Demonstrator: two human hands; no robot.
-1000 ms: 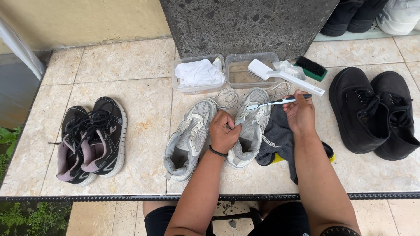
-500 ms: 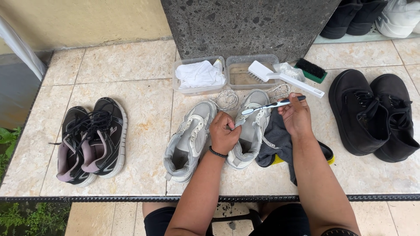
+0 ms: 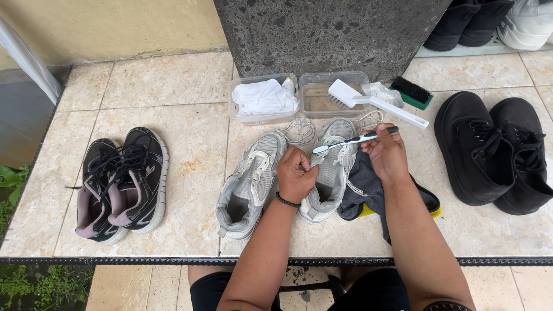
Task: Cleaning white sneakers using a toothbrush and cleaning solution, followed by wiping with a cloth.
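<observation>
1. Left hand (image 3: 296, 173) pinches the tongue of the grey sneaker (image 3: 331, 167) near the tiled counter (image 3: 173, 92)'s front edge; a loose pinch could let it slip.
2. Right hand (image 3: 385, 152) grips a toothbrush (image 3: 351, 140), whose bristles may flick dirt.

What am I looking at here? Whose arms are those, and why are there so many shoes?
The camera sits on a person's head and looks down, so the arms are that person's own. The right hand holds a toothbrush with its bristles on a grey shoe. The left hand grips that same shoe. Its partner shoe lies beside it on the tiled table. To the left is a black and pink pair, to the right a black pair. Behind are two clear tubs, one with a white cloth, and a white scrubbing brush. A dark cloth lies under the right wrist.
</observation>
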